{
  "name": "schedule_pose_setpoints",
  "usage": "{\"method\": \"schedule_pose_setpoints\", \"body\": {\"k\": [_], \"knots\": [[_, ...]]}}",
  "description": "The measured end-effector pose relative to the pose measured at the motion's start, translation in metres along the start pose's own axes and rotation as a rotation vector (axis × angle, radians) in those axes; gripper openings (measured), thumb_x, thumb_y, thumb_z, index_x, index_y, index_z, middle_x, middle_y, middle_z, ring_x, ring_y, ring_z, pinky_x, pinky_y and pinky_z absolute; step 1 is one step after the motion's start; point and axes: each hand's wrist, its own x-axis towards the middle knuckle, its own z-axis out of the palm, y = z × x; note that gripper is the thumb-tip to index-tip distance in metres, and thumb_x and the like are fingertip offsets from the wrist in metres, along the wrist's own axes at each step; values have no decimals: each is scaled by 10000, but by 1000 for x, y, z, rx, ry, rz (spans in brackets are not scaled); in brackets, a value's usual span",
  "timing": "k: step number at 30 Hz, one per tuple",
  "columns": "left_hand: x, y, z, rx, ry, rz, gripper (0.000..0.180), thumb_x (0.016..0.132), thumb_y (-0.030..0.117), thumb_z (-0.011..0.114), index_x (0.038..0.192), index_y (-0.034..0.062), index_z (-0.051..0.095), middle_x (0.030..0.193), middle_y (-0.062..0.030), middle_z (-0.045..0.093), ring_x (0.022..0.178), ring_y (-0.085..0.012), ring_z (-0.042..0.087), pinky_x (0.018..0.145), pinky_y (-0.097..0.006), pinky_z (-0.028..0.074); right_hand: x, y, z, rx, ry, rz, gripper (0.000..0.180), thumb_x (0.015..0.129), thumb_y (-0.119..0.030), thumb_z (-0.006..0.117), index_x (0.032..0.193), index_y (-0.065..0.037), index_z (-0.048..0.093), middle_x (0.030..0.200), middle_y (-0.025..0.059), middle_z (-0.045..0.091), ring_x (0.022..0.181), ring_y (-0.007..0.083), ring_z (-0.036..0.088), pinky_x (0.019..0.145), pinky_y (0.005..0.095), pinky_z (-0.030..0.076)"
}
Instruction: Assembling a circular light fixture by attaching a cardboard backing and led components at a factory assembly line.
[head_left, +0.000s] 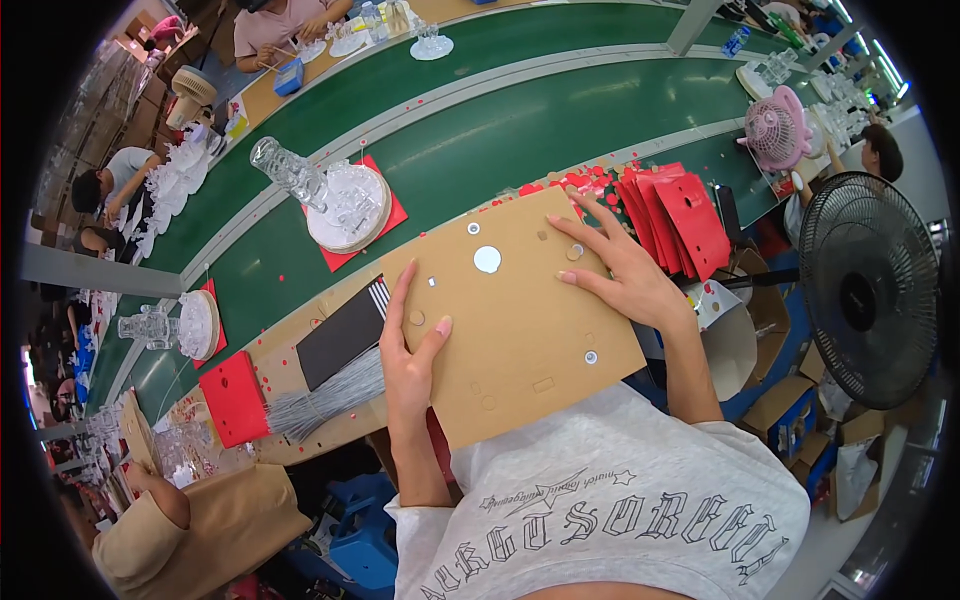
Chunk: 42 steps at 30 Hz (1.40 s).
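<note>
A flat brown cardboard sheet (520, 335) with a round hole, metal-ringed holes and several punched outlines is tilted in front of my chest. My left hand (408, 370) grips its left edge, thumb on the face and a finger along the side. At the upper right edge, my right hand (635, 280) holds the sheet, with thumb and fingers spread on its face. Left of the sheet, near my left hand, lie a black sheet (340, 335) and a bundle of thin grey strands (325, 400). Red folded sheets (680, 220) stand beyond my right hand.
A green conveyor (450, 130) runs across, carrying clear glassware on a round white base (350, 205) over a red sheet. A red packet (233, 398) lies at left. Right stand a black fan (868, 290) and cardboard boxes (775, 415). Other people sit around the line.
</note>
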Motion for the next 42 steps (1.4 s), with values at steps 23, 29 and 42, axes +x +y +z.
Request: {"method": "schedule_pose_setpoints", "body": {"k": [23,29,42], "knots": [[-23,18,-12,530,-133,543,1081,710,68,841,1590,13,216,1139,-165,726,1282,-386,592,1112,-495,395,-41,1,-16,-35,117,-349,580,619,-174,857,1180,-71,754,1310,104,669,1204,337,583,1035,456,478],[-33,10,-2,577,-189,389,1160,633,91,933,1583,19,270,1109,-141,734,1313,-379,578,1129,-519,394,-39,0,-18,-45,126,-333,563,623,-183,855,1169,-83,765,1301,104,680,1222,333,582,1035,456,478],[-26,33,8,859,-279,466,813,689,149,882,1431,65,563,1204,-113,695,1330,-342,556,1135,-575,361,-53,-6,-16,-31,75,-207,571,606,-279,897,1149,-140,790,1339,43,686,1336,341,528,1121,453,372]]}}
